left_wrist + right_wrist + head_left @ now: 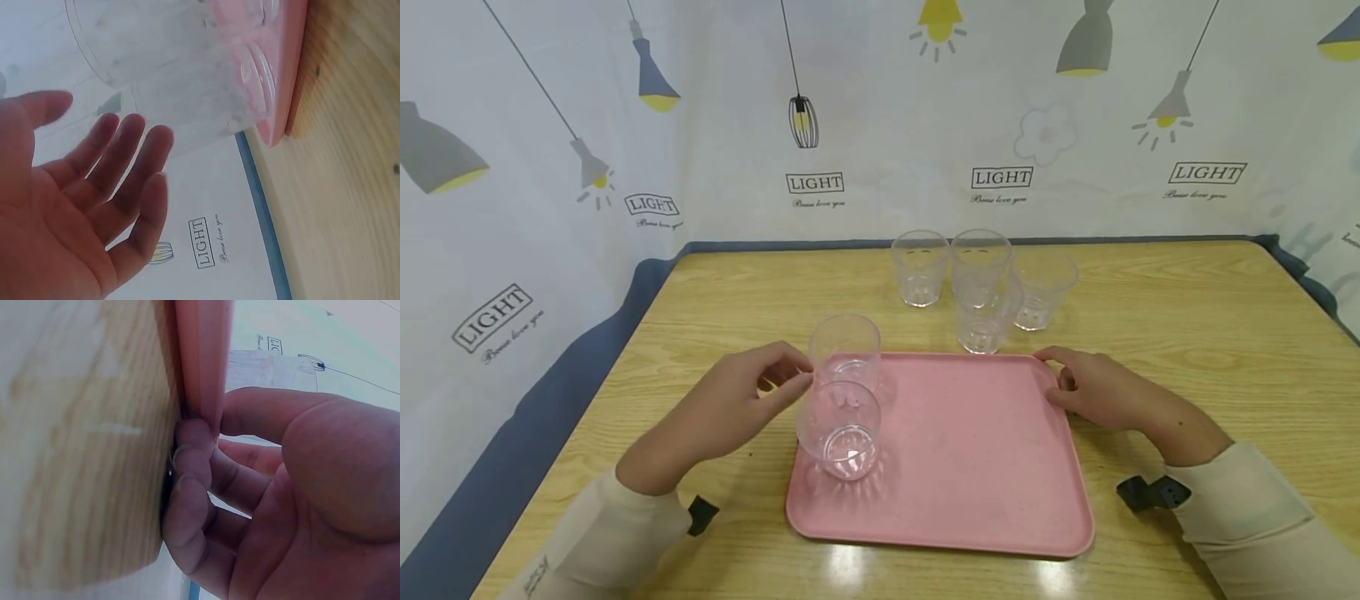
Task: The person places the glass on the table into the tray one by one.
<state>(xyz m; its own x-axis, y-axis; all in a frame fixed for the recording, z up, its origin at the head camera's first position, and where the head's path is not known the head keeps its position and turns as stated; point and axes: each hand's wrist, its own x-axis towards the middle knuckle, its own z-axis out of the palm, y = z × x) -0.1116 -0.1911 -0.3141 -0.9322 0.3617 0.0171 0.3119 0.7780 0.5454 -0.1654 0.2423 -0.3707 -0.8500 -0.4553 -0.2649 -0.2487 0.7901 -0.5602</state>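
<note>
A pink tray (pixel 970 467) lies on the wooden table. Two clear glasses stand upright along its left side, a rear glass (pixel 844 337) and a front glass (pixel 841 417) that overlaps it in the head view. My left hand (pixel 741 400) is just left of these glasses, its fingers loosely bent and nothing held; in the left wrist view a gap shows between fingertips and glass. At the far right corner, my right hand (pixel 1097 387) grips the tray's edge. The right wrist view has the thumb on the rim and curled fingers low against its outer side.
Behind the tray stand several more clear glasses: one at the left (pixel 920 271), one at the right (pixel 1043 292), and a pair between, the nearer one (pixel 985 321) close to the tray's back edge. A lamp-patterned curtain (pixel 895 108) borders the table.
</note>
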